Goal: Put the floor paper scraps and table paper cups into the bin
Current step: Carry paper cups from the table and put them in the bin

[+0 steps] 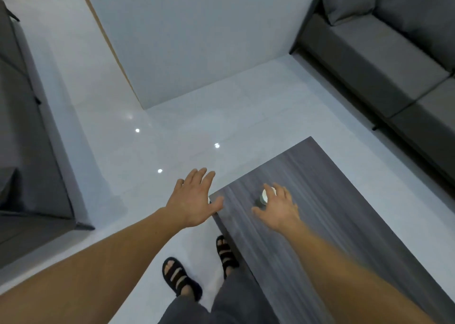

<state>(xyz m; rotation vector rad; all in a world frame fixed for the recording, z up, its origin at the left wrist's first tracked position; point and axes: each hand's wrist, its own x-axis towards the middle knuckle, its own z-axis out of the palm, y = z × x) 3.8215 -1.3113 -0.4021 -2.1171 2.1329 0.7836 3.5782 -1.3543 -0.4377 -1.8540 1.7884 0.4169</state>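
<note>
A small white paper cup [265,197] stands upright on the dark wood-grain table [320,213], near its left edge. My right hand [279,208] hovers just over and beside the cup with fingers spread, partly covering it and not closed on it. My left hand [194,198] is open with fingers apart, above the floor at the table's near-left corner, holding nothing. A small white bit shows at that corner under my left thumb; I cannot tell what it is. No bin and no paper scraps are in view.
A grey sofa [384,60] runs along the right and back right. Another grey sofa [27,136] sits at the left. A white wall corner [187,40] juts out ahead. The glossy white floor [157,151] lies between them. My sandalled feet [182,277] stand by the table's left edge.
</note>
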